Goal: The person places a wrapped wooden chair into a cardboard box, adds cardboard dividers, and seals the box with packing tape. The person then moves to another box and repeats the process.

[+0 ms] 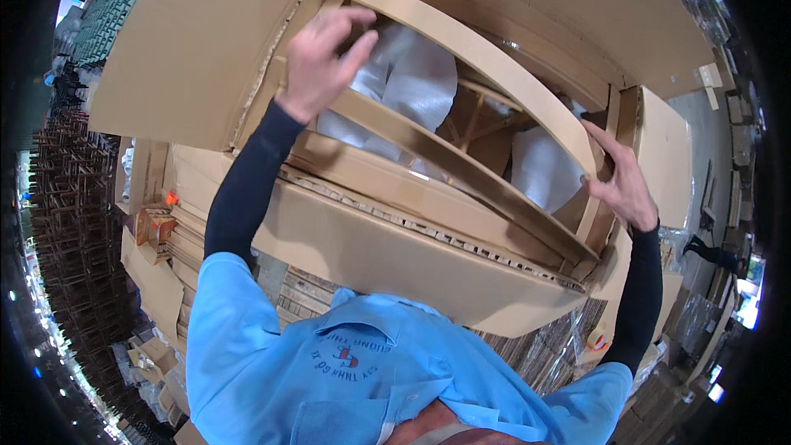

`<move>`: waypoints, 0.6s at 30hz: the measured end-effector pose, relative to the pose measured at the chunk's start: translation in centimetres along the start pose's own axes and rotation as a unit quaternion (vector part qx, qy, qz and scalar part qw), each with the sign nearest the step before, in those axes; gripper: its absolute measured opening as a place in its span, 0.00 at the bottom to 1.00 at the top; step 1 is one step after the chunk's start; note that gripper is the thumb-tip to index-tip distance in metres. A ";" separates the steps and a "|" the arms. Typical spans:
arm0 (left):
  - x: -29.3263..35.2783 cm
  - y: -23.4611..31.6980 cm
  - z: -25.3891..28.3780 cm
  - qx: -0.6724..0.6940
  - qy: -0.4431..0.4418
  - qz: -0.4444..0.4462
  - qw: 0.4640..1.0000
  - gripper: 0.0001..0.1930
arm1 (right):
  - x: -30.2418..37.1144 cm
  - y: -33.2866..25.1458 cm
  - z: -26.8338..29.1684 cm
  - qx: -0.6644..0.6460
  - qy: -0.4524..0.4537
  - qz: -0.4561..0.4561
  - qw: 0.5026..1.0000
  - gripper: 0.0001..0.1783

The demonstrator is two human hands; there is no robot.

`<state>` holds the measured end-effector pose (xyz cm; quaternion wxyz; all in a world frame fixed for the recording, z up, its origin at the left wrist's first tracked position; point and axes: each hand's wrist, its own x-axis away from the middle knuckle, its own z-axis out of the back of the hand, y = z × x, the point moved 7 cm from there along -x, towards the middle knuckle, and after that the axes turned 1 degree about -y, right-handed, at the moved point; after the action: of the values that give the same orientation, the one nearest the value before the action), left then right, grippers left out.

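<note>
A large open cardboard box (428, 268) lies before me with its flaps spread. Inside it, a long curved cardboard strip (474, 41) runs along the far side, and a straighter cardboard strip (461, 166) crosses nearer to me. Between them sit white foam wrapping sheets (416, 74) and brown wooden bars (474, 119). My left hand (320, 64), slightly blurred, hovers by the curved strip's left end, thumb and fingers apart with nothing between them. At the strip's right end, my right hand (624, 181) pinches its edge between thumb and fingers.
Tall box flaps rise at the left (189, 41) and far side. Flat cardboard and a small orange-marked carton (154, 227) lie to the left. Stacked dark brown frames (74, 206) stand farther left. A tape roll (596, 338) is near my right elbow.
</note>
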<state>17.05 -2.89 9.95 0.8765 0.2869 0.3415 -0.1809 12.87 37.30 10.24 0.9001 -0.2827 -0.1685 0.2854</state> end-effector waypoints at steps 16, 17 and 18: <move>1.4 -21.1 -11.4 -0.466 -0.225 0.122 0.847 0.23 | -18.4 8.5 0.9 0.234 0.006 0.041 0.971 0.43; 1.3 -22.0 -11.6 -0.463 -0.225 0.115 0.849 0.20 | -18.9 8.4 0.9 0.265 0.051 0.069 0.960 0.42; 1.3 -22.9 -11.7 -0.461 -0.224 0.107 0.852 0.17 | -19.1 8.4 0.4 0.295 0.097 0.097 0.946 0.41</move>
<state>0.41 -13.38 -6.73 0.9749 -0.1638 0.1473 0.0332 -5.74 31.57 2.75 0.9233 -0.0459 0.0396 0.3792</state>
